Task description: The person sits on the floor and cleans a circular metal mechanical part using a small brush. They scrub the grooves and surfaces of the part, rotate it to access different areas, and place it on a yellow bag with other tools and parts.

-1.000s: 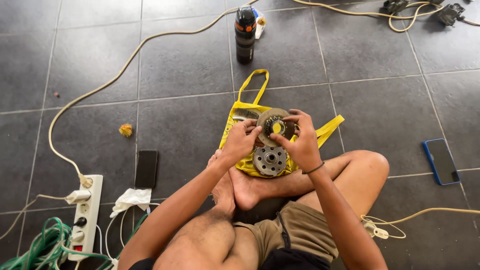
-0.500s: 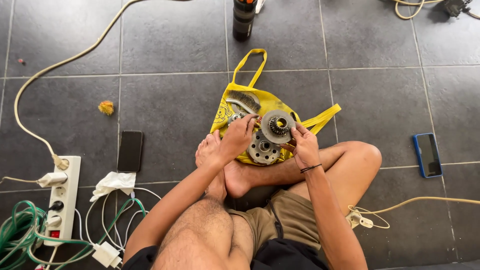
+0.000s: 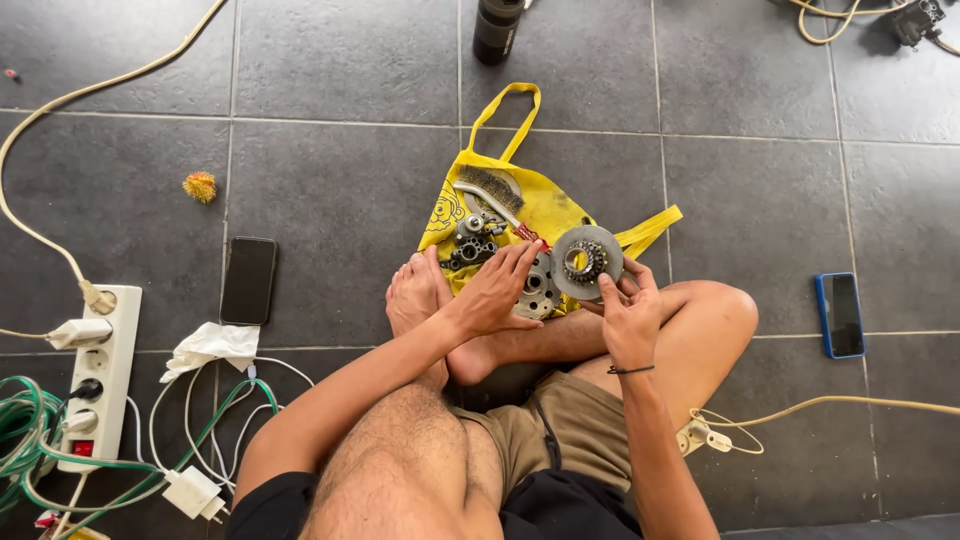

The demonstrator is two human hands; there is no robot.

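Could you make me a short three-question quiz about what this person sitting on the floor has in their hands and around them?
1. True or false: the right hand holds up a round metal disc with a toothed hub.
2. Which lies on the yellow bag? A) wire brush B) black phone C) white power strip
3. What does the left hand reach toward?

Key: 1. True. 2. A. 3. The second metal disc lying flat on the bag; whether the fingers touch it is unclear.
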